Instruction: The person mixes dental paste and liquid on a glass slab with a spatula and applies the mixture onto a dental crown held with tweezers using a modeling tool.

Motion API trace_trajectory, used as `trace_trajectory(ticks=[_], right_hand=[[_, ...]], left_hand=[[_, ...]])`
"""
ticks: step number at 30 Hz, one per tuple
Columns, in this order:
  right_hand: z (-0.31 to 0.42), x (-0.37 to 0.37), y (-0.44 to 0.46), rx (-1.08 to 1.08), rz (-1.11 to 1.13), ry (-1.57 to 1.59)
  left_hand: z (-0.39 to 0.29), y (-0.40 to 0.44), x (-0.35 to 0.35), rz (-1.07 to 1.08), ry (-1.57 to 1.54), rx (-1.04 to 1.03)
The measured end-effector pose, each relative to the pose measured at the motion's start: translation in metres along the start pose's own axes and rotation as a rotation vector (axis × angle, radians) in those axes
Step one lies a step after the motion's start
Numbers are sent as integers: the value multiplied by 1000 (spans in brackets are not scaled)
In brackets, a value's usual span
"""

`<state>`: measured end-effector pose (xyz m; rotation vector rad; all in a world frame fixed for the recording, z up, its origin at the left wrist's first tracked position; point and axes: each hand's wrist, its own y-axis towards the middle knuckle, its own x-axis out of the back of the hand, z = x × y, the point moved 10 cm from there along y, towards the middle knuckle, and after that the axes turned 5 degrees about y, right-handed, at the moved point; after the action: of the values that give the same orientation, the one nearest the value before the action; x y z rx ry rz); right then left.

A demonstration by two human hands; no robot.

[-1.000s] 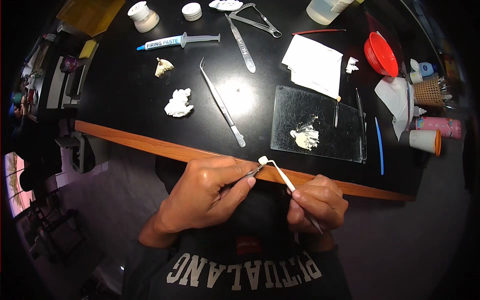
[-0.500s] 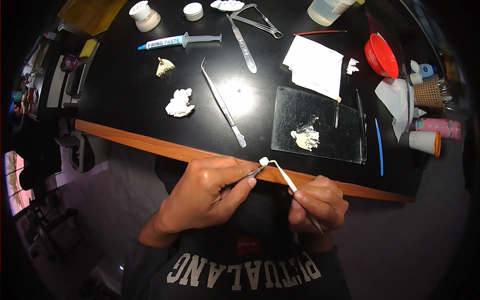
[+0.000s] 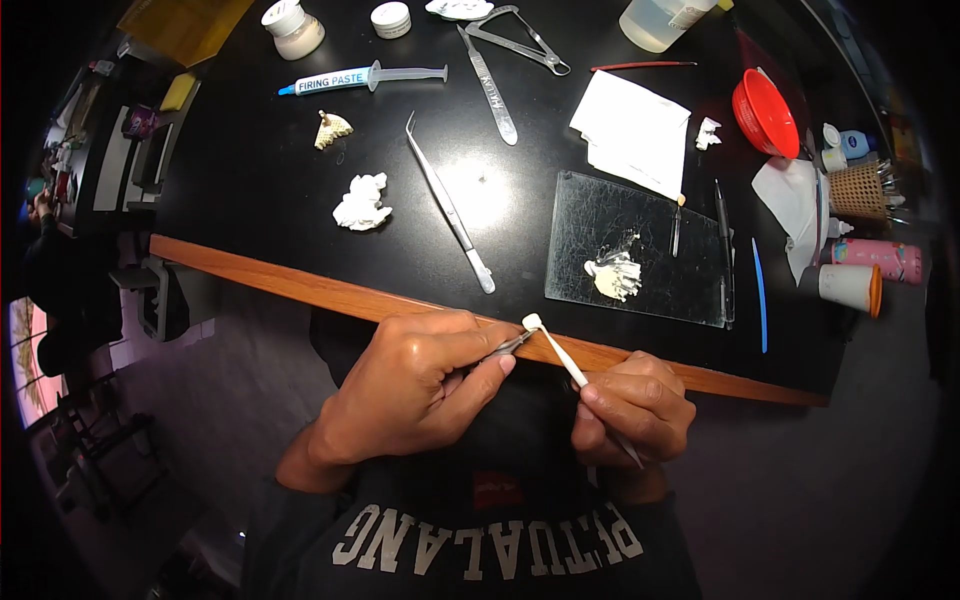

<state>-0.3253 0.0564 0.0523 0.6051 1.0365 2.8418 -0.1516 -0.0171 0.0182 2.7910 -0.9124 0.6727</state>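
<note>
My left hand [image 3: 415,385] is closed in a pinch on small metal forceps [image 3: 513,345], mostly hidden by the fingers. At their tip sits a small white tooth crown [image 3: 531,321], held just above the table's wooden edge. My right hand [image 3: 640,410] grips a slim white dental instrument [image 3: 563,357] like a pen. Its tip meets the crown, or lies right beside it; which one I cannot tell. Beyond the hands, a scratched glass slab [image 3: 640,215] carries a smear of cream-white paste [image 3: 615,275].
Long tweezers [image 3: 440,200], crumpled tissue [image 3: 361,203] and a firing paste syringe [image 3: 335,82] lie left of the slab. Behind are a scalpel handle [image 3: 488,90], a metal caliper [image 3: 520,42] and folded paper [image 3: 632,130]. A red bowl [image 3: 765,115] and blue stick [image 3: 761,295] are at right.
The white instrument's tip has shifted in against the crown's side, so its bend no longer shows. The left hand has barely moved; the view has shifted slightly.
</note>
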Motion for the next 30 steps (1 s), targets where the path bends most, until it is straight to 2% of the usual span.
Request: trace_trajectory(ticks=[12, 15, 30], right_hand=[[-1, 0, 1, -5, 6, 1], [-1, 3, 0, -27, -52, -11], [-1, 2, -1, -15, 0, -2]], left_hand=[[1, -1, 0, -1, 2, 10], [1, -1, 0, -2, -7, 18], [2, -1, -1, -2, -13, 4]])
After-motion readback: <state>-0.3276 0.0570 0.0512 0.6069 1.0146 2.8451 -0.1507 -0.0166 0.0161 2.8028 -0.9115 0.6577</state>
